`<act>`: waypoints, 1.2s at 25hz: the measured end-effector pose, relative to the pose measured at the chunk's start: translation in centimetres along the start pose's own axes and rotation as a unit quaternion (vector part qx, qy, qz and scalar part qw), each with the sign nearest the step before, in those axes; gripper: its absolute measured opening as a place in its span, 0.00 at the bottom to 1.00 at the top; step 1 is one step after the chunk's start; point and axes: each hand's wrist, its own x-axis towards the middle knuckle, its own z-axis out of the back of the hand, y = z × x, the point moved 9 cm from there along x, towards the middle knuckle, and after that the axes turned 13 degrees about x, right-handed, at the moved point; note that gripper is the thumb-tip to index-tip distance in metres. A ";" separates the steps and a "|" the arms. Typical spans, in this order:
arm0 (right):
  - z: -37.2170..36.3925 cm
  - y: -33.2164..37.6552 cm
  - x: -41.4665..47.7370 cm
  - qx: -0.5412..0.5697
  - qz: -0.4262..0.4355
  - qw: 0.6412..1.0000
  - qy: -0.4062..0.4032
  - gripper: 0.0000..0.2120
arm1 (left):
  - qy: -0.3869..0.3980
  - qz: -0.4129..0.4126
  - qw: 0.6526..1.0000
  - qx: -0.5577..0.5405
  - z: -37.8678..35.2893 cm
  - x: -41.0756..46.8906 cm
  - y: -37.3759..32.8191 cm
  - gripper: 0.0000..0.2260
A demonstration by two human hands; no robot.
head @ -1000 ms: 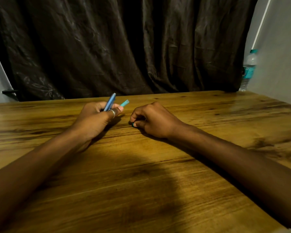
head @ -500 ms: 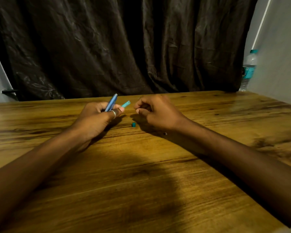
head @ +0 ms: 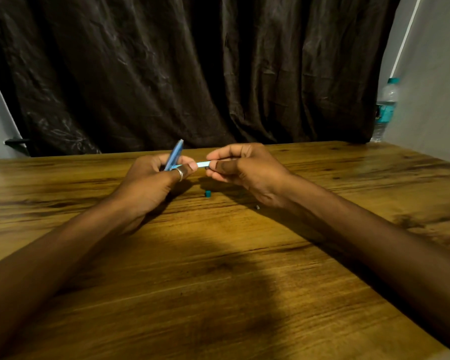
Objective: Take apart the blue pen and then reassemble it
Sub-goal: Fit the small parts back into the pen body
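Disassembly stage, by judgement. Left hand (head: 151, 183) closed around blue pen (head: 175, 155) parts above the table (head: 218, 281); right hand (head: 240, 168) fingers (head: 220, 166) pinching the light-blue piece (head: 202, 164). Small teal cap (head: 207, 194) lying below. Next: pull straight, grip firm

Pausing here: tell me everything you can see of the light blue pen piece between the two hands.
The light blue pen piece is a slim, straight tube that looks like plastic. It lies almost level above the wooden table, touching nothing below. Only a short stretch shows: one end disappears into the left hand under the thumb, the other is pinched by the right hand. Its ends and full length are hidden.
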 end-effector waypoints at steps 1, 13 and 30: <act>0.0 -0.3 0.0 0.020 -0.016 1.000 0.000 0.08 | -0.009 -0.004 1.000 0.000 0.2 0.2 0.1 0.07; -0.6 -1.8 -0.6 0.095 -0.078 0.992 0.008 0.08 | -0.020 -0.031 0.999 -0.038 0.9 1.2 0.7 0.08; -1.2 -2.0 -0.8 0.078 -0.073 0.994 0.020 0.08 | -0.021 -0.071 0.997 -0.036 1.0 1.3 0.1 0.11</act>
